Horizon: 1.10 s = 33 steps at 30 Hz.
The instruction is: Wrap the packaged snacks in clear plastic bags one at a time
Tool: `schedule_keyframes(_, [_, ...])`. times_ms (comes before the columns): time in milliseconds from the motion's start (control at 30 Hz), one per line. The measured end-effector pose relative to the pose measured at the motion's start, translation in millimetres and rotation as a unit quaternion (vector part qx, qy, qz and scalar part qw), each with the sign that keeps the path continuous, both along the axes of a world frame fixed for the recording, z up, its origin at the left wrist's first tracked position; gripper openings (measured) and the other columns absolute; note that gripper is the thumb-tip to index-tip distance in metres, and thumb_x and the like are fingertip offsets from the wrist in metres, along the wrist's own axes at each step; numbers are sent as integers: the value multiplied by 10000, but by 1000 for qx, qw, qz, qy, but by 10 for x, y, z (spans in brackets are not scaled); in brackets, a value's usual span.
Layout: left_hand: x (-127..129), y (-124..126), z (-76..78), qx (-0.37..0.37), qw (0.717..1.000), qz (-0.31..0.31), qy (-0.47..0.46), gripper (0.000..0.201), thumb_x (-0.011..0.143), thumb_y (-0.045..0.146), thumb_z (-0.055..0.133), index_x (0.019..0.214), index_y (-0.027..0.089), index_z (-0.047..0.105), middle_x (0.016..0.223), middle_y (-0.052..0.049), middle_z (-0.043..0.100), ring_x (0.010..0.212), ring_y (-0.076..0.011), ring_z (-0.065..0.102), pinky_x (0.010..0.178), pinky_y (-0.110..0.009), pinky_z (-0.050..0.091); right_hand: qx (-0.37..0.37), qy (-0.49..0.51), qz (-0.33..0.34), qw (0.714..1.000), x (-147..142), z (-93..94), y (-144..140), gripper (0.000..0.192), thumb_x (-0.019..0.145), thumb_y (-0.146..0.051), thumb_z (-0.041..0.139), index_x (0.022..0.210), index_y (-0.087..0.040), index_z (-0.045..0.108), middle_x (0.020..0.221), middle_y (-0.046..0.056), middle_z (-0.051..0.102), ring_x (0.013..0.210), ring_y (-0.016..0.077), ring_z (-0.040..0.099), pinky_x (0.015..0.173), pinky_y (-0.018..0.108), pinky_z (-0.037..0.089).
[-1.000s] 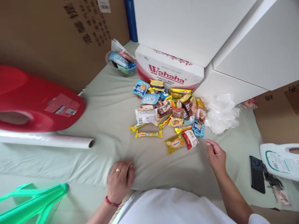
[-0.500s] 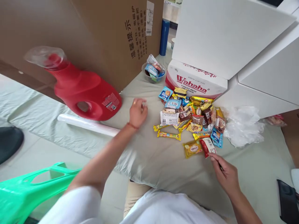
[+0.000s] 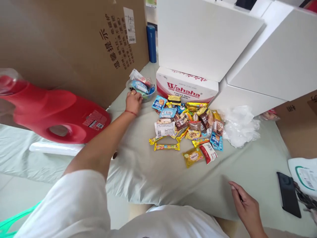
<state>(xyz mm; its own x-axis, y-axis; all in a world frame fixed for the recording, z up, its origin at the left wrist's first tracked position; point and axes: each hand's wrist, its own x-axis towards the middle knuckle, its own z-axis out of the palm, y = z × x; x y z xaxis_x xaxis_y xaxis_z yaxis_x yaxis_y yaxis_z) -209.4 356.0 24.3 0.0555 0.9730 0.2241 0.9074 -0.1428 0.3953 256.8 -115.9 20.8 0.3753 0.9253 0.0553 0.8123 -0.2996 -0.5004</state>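
Left hand point(image 3: 134, 101) is now reaching the clear bowl point(image 3: 149, 97) beside the Wahaha box point(image 3: 184, 91), putting it within grasp; its grip is not showing. Right hand point(image 3: 245, 205) is drawing back from the red-and-white packet point(image 3: 208, 152), closure unclear.

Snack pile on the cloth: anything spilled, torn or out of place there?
No spill or tear shows among the colourful wrapped snacks. The crumpled, translucent plastic film to their right looks out of place: a loose wad resembling discarded wrapping.
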Motion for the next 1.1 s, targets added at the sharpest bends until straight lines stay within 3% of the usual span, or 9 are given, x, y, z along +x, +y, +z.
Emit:
schedule_keyframes(167, [-131,-1144,87,103,993,-61,-19,250,989,300,437,933,205,660,1077,-132,670,1062,-289,590,997,-456,435,-9,50,69,996,-152,-170,179,401,960,-505,495,1045,-254,796,1011,37,815,883,253,795,800,357,664])
schedule_keyframes(367, [347,-2017,623,158,950,-81,-258,216,860,411,726,940,232,633,933,-51,640,877,-220,635,845,-397,534,3,61,70,996,-251,-256,222,426,975,-509,471,1064,-248,795,1041,56,811,912,266,791,858,408,658])
schedule_keyframes(433, [720,-1982,740,99,877,-69,-466,335,797,396,811,970,236,574,888,-5,612,751,-149,600,686,-290,525,7,66,65,996,-251,-250,205,433,980,-517,468,1067,-246,794,1036,58,811,910,265,790,856,407,658])
schedule_keyframes(533, [1295,-1708,784,-102,679,-39,-726,316,836,321,791,859,225,490,741,45,556,570,-71,497,521,-180,417,15,76,67,995,-252,-239,152,434,987,-516,469,1065,-242,796,1039,68,810,919,267,788,870,409,654])
schedule_keyframes(633, [1695,-1434,771,-227,519,73,-821,282,909,166,675,748,201,447,594,79,452,439,-33,342,421,-148,282,15,90,68,993,-255,-250,44,426,993,-504,480,1077,-230,795,1070,85,804,961,274,782,893,417,644])
schedule_keyframes(700, [1825,-1367,786,-254,452,94,-850,261,945,82,551,729,192,455,547,83,410,408,-34,291,400,-148,246,11,106,61,992,-244,-259,-37,420,988,-508,499,1086,-226,795,1086,89,800,971,276,777,889,410,640])
schedule_keyframes(900, [2073,-1866,903,-304,416,-44,-856,148,976,209,514,958,205,661,799,-27,687,646,-112,614,493,-171,457,28,235,-57,970,-156,-49,66,417,907,-580,642,1086,-233,791,812,56,755,660,203,677,611,302,581])
schedule_keyframes(1033, [2552,-2563,698,-453,358,-87,-811,210,907,313,603,1019,181,723,987,-74,755,922,-207,719,781,-307,609,121,476,-65,869,-204,276,333,647,821,-626,741,1395,-356,614,1365,92,643,623,114,555,481,254,467])
schedule_keyframes(1100, [2799,-2870,509,-489,349,-89,-795,217,843,278,675,1025,175,734,1030,-79,758,954,-194,714,857,-288,591,126,563,-49,815,-274,401,359,660,775,-629,788,1361,-372,627,1352,94,636,590,96,507,431,235,405])
